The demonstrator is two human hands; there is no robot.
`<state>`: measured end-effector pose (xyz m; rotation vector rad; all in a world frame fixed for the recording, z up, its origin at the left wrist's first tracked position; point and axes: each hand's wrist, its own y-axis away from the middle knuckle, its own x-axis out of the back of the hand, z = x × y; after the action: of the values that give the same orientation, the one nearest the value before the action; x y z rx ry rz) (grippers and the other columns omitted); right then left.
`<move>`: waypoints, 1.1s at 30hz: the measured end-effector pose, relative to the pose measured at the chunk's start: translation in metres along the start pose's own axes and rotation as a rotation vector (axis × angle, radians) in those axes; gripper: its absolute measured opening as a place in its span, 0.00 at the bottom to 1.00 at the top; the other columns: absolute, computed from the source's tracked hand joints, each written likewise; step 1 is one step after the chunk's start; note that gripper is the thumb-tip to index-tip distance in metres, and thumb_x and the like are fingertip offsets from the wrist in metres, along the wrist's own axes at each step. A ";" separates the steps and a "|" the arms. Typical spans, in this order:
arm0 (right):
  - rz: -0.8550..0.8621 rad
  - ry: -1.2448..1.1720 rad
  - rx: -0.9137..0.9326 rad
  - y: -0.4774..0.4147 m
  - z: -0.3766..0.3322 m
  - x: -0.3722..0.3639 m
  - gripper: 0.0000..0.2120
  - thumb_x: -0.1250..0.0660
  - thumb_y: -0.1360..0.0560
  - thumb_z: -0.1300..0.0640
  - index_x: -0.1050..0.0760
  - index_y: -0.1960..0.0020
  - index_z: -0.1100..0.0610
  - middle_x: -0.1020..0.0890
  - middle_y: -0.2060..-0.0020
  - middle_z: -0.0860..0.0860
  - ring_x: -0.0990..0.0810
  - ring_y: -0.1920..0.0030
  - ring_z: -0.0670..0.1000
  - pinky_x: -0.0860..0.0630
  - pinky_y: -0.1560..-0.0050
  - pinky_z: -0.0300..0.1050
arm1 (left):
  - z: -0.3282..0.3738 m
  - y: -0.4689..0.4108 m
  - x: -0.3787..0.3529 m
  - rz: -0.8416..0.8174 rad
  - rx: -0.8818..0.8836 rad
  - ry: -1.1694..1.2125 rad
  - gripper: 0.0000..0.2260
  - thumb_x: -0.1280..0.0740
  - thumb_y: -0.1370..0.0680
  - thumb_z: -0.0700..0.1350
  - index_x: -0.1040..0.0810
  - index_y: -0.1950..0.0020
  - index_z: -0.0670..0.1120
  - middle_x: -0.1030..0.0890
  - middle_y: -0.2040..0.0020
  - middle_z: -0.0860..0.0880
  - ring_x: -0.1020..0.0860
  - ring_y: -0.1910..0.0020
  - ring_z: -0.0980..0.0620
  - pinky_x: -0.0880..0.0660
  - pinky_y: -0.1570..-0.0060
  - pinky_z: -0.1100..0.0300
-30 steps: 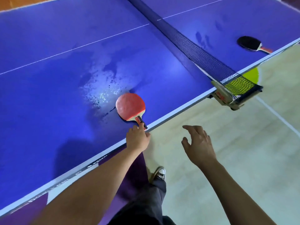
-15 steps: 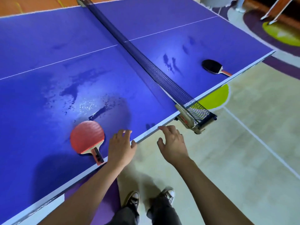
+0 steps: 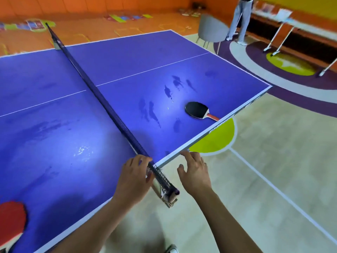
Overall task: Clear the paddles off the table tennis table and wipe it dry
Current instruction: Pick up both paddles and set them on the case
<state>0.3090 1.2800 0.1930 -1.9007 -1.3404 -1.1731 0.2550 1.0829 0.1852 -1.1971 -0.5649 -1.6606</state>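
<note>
Nothing looks done yet: the red paddle [image 3: 11, 219] and black paddle [image 3: 196, 109] lie on the wet table [image 3: 54, 128], and the left hand [image 3: 134, 177] and right hand [image 3: 195, 172] are loose and empty.

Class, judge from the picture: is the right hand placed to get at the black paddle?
Probably yes: the right hand and the black paddle are on the same side of the net, with only open tabletop between them.
</note>
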 end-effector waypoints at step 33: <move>-0.227 0.378 -0.064 -0.464 0.285 0.011 0.30 0.40 0.19 0.51 0.44 0.20 0.56 0.33 0.27 0.55 0.33 0.28 0.59 0.36 0.30 0.54 | 0.142 -0.328 -0.236 -0.093 0.290 -0.193 0.16 0.29 0.26 0.45 0.22 0.38 0.46 0.20 0.44 0.46 0.23 0.47 0.41 0.26 0.45 0.47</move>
<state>-0.0210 1.6841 0.0383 -1.4941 -1.3395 -1.6117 0.0346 1.4356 0.0846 -1.1357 -0.9602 -1.4858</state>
